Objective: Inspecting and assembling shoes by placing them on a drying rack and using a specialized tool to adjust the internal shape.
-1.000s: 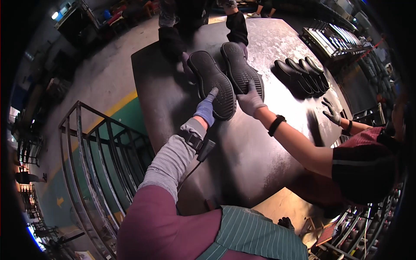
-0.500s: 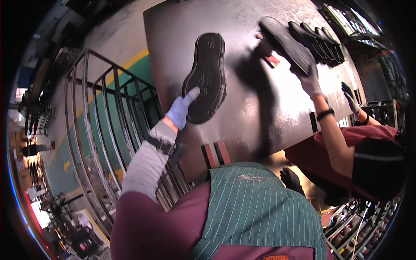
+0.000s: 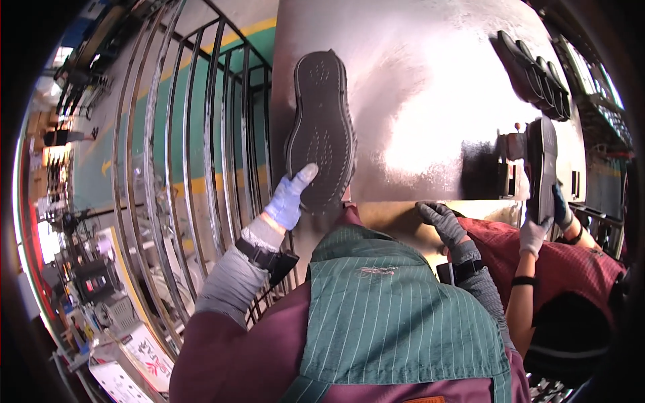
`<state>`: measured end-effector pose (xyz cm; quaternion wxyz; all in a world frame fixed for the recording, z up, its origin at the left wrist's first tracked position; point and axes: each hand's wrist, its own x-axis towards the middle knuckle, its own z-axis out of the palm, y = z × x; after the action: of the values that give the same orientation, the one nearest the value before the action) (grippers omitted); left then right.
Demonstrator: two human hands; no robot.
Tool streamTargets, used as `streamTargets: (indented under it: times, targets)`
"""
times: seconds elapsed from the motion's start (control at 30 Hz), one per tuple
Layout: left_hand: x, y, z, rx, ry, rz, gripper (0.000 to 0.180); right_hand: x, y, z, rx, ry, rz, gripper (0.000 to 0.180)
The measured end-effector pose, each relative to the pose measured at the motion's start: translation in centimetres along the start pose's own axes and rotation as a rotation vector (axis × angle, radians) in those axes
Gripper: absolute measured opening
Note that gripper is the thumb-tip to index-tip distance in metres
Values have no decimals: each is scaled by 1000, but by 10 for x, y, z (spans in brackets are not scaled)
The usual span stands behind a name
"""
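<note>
The left hand [image 3: 287,200], in a pale glove, lies with fingers extended on the near end of a black sole [image 3: 321,131], touching but not closing around it. The sole lies tread up at the table's [image 3: 430,87] near left. The right hand [image 3: 440,220], dark-gloved, rests loosely curled and empty on the table's near edge. Judging by this, the sole is placed, not yet let go. Far right, more soles [image 3: 534,70] lie in a row; a co-worker's hand [image 3: 537,232] holds another. A metal rack [image 3: 195,134] stands left; I cannot tell what it holds.
</note>
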<state>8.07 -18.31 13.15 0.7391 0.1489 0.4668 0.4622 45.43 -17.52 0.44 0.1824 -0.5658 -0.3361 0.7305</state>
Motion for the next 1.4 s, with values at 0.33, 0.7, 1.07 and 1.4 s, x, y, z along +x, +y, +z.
streamTargets:
  times: [0.33, 0.7, 1.07, 1.4]
  targets:
    - [-56, -62, -32, 593, -180, -59, 56, 0, -76, 42, 12, -145, -119, 31]
    - [107, 32, -16, 151, -133, 247, 37, 86, -184, 204, -57, -319, -416, 33]
    - [36, 33, 23, 528, -349, 636, 42, 1, -160, 205, -101, -179, -830, 24]
    - [-95, -92, 47, 1191, -215, 1179, 67, -104, -38, 170, 548, -407, -169, 27]
